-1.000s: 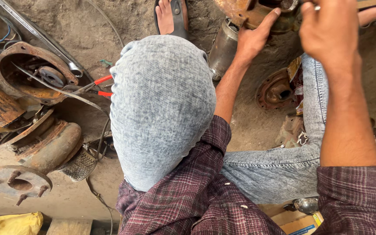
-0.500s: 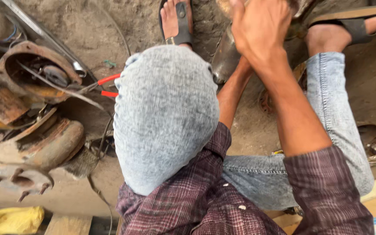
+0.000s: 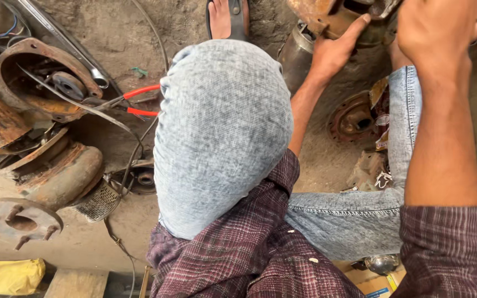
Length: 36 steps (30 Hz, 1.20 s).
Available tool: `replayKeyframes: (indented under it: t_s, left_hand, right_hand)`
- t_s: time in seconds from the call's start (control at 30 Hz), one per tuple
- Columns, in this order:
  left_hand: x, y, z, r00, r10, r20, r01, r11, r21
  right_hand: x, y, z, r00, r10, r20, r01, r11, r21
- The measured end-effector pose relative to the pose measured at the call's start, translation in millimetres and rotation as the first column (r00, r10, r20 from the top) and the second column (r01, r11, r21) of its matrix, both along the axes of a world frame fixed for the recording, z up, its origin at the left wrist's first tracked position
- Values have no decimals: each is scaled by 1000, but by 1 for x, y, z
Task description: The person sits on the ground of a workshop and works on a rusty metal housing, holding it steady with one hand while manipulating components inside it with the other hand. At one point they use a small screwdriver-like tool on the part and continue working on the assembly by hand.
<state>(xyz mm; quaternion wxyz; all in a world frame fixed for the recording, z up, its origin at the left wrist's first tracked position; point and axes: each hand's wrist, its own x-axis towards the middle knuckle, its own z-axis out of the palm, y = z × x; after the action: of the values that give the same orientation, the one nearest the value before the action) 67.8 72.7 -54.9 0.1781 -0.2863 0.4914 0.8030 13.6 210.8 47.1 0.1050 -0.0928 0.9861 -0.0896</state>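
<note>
Soft, even daylight — faint shadows, no glare (slight wide-angle stretch at edges), sharp overall.

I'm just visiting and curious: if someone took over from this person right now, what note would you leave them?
Left hand: open, palm and thumb pressed on the rusty metal housing at the top.
Right hand: on the same housing from the right; grip hidden.
Nearby: red-handled pliers and a wrench lie on the dirt floor, untouched.
Done or left: cannot tell from this view.
</note>
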Motion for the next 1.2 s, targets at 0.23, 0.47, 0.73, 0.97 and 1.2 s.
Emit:
replayKeyframes:
  t_s: [0.23, 0.47, 0.73, 0.97, 1.2]
  left_hand:
    - [7, 9, -13, 999, -8, 48, 8, 1000, 1]
    - [5, 4, -13, 974, -162, 158, 178, 979, -94]
    - [5, 1, -14, 960, -225, 165, 240, 968, -76]
    - [1, -1, -5, 986, -108, 125, 111, 994, -19]
    - [-11, -7, 7, 994, -39, 104, 41, 999, -21]
  right_hand:
    - [11, -17, 46, 1000, 23, 20, -20, 989, -147]
    - [5, -24, 47, 997, -48, 67, 58, 986, -159]
    - [3, -22, 50, 985, -107, 137, 142, 950, -277]
    - [-2, -53, 44, 973, -94, 211, 116, 989, -92]
    - [2, -95, 30, 990, -144, -12, 144, 989, -26]
